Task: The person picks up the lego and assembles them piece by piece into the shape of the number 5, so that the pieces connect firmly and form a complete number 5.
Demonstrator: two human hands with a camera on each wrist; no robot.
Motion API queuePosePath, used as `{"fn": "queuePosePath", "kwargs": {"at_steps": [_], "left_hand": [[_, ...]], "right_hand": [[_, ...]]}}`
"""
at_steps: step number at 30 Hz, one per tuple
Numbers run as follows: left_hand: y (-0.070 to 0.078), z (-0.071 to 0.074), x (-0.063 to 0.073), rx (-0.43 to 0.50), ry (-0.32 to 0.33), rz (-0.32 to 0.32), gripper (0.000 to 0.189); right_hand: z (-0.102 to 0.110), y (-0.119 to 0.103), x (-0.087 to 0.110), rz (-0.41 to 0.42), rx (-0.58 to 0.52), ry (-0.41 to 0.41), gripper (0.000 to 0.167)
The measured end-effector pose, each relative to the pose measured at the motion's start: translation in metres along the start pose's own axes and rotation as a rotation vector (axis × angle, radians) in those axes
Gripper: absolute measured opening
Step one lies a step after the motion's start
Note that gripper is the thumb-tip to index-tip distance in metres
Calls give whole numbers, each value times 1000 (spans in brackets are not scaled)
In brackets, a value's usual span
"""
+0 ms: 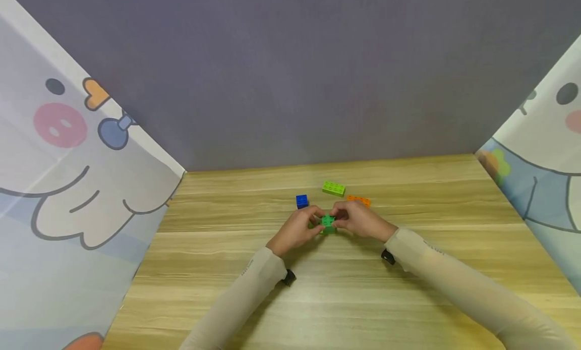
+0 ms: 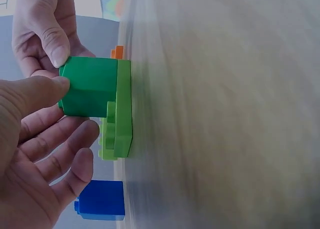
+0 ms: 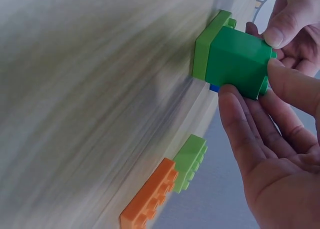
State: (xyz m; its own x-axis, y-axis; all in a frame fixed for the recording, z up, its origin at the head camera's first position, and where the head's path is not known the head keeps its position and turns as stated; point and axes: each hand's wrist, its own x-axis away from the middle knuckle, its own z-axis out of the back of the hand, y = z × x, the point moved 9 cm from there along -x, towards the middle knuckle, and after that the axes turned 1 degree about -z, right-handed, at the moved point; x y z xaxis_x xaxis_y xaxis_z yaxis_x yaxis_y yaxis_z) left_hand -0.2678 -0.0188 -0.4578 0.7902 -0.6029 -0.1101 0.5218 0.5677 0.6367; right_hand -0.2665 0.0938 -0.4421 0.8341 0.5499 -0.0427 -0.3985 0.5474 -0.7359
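A dark green block (image 2: pixel 90 86) stands on one end of a flat light green brick (image 2: pixel 124 109) lying on the table, with some of the lower brick's studs showing beside it. My left hand (image 1: pixel 297 229) pinches the dark green block from the left, thumb near its studded top edge. From the other side my right hand (image 1: pixel 360 220) grips the same block between thumb and fingers. The wrist views show both thumbs close together at its top. Part of the light green brick is hidden by the hands in the head view.
Just beyond the left hand sits a blue block (image 1: pixel 301 200). A second light green brick (image 1: pixel 333 188) lies farther back, and an orange brick (image 1: pixel 359 199) is partly covered by the right hand. A grey wall (image 1: pixel 317 88) rises behind the wooden table (image 1: pixel 227 203).
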Motion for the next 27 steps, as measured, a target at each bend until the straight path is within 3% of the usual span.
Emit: {"fn": "queuePosePath", "kwargs": {"at_steps": [5,9,13,19,27], "left_hand": [[-2,-1,0,20,-12,1,26],[0,1,-1,12,-21,4,26],[0,2,-1,-8,-25,14,26],[-2,1,-2,-24,-23,20,27],[-3,1,-1,-25,-20,30,27]], "right_hand": [[0,0,-1,14,-15,-16,13],[6,4,-2,-21,-20,0,16],[19,10,-6,-74,21,60,22],[37,13,-14,-46,60,167,18],[43,25,-25,-70,87,203,19]]}}
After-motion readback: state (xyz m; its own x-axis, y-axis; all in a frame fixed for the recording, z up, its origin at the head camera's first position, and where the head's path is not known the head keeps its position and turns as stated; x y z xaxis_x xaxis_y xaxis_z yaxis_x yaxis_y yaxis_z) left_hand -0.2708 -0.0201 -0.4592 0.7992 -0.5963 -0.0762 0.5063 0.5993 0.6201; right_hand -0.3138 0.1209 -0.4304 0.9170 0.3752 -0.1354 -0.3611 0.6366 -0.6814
